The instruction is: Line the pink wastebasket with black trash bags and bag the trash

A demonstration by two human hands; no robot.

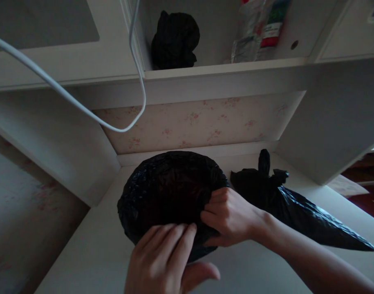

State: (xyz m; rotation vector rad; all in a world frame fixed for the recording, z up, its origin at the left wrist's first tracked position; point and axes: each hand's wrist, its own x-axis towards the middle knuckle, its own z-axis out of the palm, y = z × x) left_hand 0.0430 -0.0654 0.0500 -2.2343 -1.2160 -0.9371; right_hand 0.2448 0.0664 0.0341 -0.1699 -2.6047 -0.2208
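Note:
A round bin lined with a black garbage bag [140,196] stands on the white surface, its mouth facing up. The bag is folded over the rim all round, and the inside is too dark to make out. At the near rim lies my left hand [166,253], its fingers stretched over the edge and its thumb held apart. My right hand [226,214] is closed on the bag at the right side of the rim, fingers curled inward. Right of the bin lies a second black plastic bag [309,208], knotted at its top and partly behind my right forearm.
A shelf [217,71] above holds a crumpled black bag [176,41], a clear plastic bottle [248,36] and a bottle with a red and green label [274,24]. A white cable [119,130] hangs in front. White panels [337,118] flank the bin.

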